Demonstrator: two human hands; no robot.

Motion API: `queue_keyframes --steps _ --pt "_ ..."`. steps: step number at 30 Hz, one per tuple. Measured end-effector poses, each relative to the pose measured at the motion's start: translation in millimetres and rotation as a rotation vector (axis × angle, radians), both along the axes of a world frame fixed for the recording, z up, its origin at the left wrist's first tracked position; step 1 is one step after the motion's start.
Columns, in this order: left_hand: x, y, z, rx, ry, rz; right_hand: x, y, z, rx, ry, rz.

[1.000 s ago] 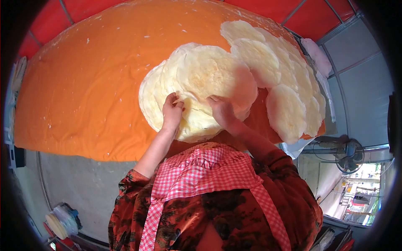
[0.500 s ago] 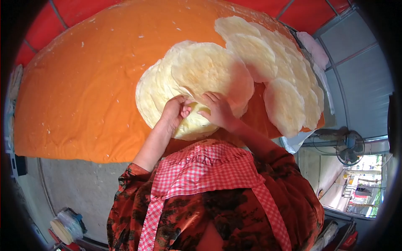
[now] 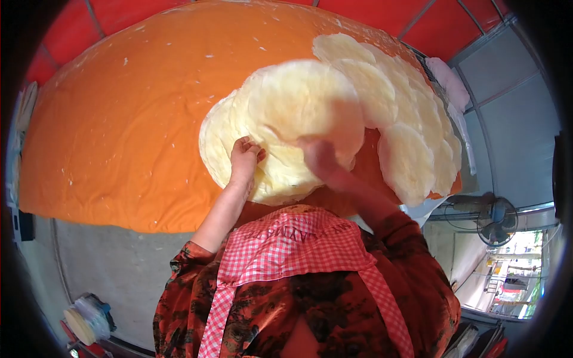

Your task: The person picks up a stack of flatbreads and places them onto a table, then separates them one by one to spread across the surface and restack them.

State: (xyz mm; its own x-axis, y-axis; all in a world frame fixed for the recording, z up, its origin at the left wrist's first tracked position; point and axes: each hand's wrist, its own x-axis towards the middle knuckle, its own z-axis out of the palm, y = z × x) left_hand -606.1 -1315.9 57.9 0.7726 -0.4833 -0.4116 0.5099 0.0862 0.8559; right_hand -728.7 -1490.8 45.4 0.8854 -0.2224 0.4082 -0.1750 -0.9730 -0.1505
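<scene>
**Two hands at one stack of thin dough discs**

Head view: the left hand [image 3: 243, 156] pinches, fingers curled, the near edge of the stack of thin dough discs [image 3: 274, 176], which lies on the orange cloth [image 3: 119, 131]. The right hand [image 3: 319, 158] is blurred and sits just under the raised top disc [image 3: 301, 95]; its grip cannot be told. Beside them, one row of laid discs [image 3: 412, 119] overlaps too closely to count

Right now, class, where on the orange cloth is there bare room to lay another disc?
Widest bare patch: the orange cloth left of the held stack of discs, out to its edges. A narrower strip lies above the stack. Crowded: the right end, covered by overlapping laid discs, and the middle, where the left hand and blurred right hand are at the stack.
</scene>
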Motion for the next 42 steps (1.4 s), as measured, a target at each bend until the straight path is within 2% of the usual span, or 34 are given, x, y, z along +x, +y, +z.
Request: queue_keyframes --steps 2,4,7,11,14,16,19,21,23,26,29,30,33,34,35,37,40,42 --pt "-1.4 0.0 2.2 -0.007 -0.036 0.025 -3.0 12.5 -9.0 -0.025 0.003 0.035" --pt "-5.4 2.8 8.6 -0.065 0.088 0.041 -5.3 12.0 -20.5 -0.004 -0.017 0.045" --pt "-8.4 4.5 16.9 -0.163 0.256 -0.008 -7.3 8.6 -2.5 -0.014 0.083 0.084" --pt "-6.6 2.7 4.9 -0.303 0.391 -0.119 -13.1 28.3 9.7 0.009 -0.031 0.094" --pt "-1.6 1.5 -8.1 -0.484 0.671 -0.195 -16.6 32.1 -1.0 -0.011 -0.088 0.023" --pt "-3.2 -0.9 -14.5 -0.533 0.660 -0.215 -14.4 25.1 -14.8 -0.050 -0.147 -0.010" --pt "-16.2 0.6 1.3 -0.519 0.572 -0.233 -2.3 10.4 2.5 0.086 0.248 -0.171" --pt "-29.4 3.3 7.7 -0.392 0.398 -0.176 23.2 -49.1 -17.1 -0.035 0.003 -0.051" --pt "-43.4 10.5 6.1 -0.171 0.143 -0.062 21.2 -44.1 86.7 -0.074 -0.028 -0.085" --pt "-49.1 27.4 4.4 -0.118 0.077 0.013 3.9 -22.6 127.4 -0.140 -0.034 -0.042" --pt "-56.0 32.2 3.4 -0.159 0.146 0.023 -12.5 -12.7 68.8 -0.088 -0.087 0.075" --pt "-56.9 30.5 4.3 -0.195 0.184 0.019 -13.1 -20.7 50.1 -0.032 0.090 0.017" --pt "-62.4 21.9 6.3 -0.098 0.129 -0.045 -2.7 -32.7 35.7 0.022 0.051 -0.029" --pt "-62.3 14.6 -20.9 -0.037 -0.327 -0.144 0.4 -35.6 41.1 0.049 0.104 -0.079" --pt "-61.0 7.8 -16.3 -0.057 -0.546 -0.241 6.2 -33.8 61.1 0.074 0.154 -0.133" --pt "-56.6 -12.1 3.6 0.221 -1.253 -0.317 16.9 -47.6 75.1 0.156 0.195 -0.164" --pt "-42.8 -41.6 -5.2 0.592 -1.810 -0.383 46.5 -99.3 88.0 0.290 0.231 -0.121" --pt "-27.8 -51.2 -31.4 0.628 -1.722 -0.628 71.7 -136.4 118.6 0.344 0.350 -0.141"
